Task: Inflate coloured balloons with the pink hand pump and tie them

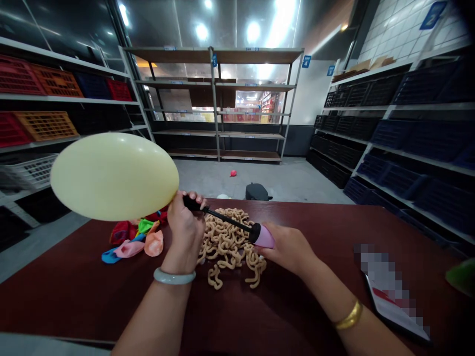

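Note:
A large pale yellow balloon [115,176] sits inflated at the left, its neck end beside my left hand [185,217]. That hand is closed round the black nozzle end of a hand pump [230,220] and the balloon's neck. My right hand [289,246] grips the pump's pink-purple part at the other end, with a stretch of black shaft showing between the hands. Beneath the pump lies a pile of beige curled pieces [222,242]. Left of my left wrist are several limp balloons [128,248] in red, green, blue, pink and orange.
The dark red table [304,316] carries a phone-like flat object [395,296] at right and a green thing [460,277] at its edge. Beyond are a dark stool-like object [257,192], a small red item [233,173] on the floor, and shelves [217,132] with crates [46,124] at the sides.

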Tool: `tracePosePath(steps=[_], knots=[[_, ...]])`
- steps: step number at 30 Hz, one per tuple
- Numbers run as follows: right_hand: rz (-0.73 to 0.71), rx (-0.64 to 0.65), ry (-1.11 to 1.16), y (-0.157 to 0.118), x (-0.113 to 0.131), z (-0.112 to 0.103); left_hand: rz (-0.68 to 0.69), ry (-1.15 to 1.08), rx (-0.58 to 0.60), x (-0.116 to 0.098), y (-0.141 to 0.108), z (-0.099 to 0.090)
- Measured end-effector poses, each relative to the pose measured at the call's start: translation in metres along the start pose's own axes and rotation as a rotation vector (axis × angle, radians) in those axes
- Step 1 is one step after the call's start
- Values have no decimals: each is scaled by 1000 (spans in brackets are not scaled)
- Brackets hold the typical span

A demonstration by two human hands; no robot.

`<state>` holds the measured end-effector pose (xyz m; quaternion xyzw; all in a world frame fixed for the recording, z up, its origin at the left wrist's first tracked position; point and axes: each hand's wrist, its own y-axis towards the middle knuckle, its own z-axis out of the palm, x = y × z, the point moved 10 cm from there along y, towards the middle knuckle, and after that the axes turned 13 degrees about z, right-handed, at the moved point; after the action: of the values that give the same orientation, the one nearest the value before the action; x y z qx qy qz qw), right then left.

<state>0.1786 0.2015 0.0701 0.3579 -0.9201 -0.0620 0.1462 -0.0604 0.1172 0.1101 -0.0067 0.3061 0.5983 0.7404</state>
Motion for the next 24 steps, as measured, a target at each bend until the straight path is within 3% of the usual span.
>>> tracePosePath(steps=[4,8,19,24], knots=[[12,-9,-43,2,-8,-2,12,-9,9,2,-3,1],[22,-40,-90,3,-13,-6,-28,-40,21,18,-20,8],[73,-61,-84,-1,2,-8,-281,-51,92,75,-107,31],[92,-26,-75,0,5,-5,-287,-24,69,76,-103,31]])
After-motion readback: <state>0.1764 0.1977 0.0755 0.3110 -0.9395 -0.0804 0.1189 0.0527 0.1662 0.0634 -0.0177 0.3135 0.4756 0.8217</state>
